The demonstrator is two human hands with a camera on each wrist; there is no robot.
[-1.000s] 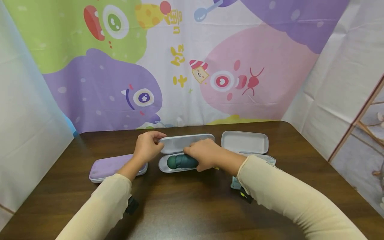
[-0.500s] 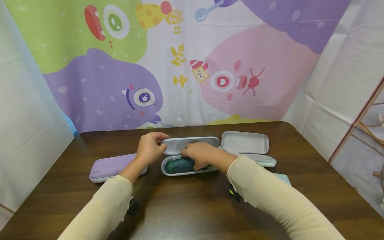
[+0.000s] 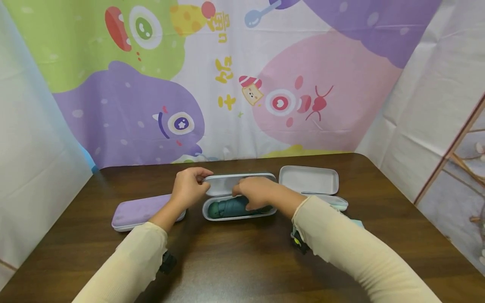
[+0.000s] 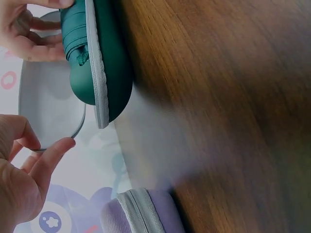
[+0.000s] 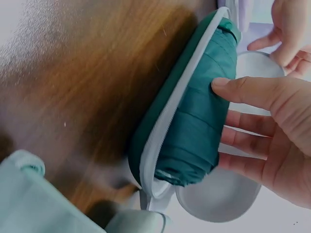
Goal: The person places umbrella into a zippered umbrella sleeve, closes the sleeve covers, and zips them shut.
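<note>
A dark green folded umbrella lies lengthwise in an open green zip case with a pale zipper edge. My right hand holds the umbrella: in the right wrist view the thumb presses its front and the fingers reach behind it, beside the lid. My left hand pinches the left end of the raised lid between thumb and fingers; the lid's inside is light grey. Part of the umbrella's right end is hidden by my right hand in the head view.
Left of the green case lies a closed purple case. At right stands another open case with a grey lining, partly behind my right sleeve. A pale teal item, mostly hidden in the head view, lies on the wooden table.
The umbrella has sunk from partly above the case's rim down into it. The case and lid have shifted slightly right. My left hand stays on the lid; my right hand has lifted a little.
</note>
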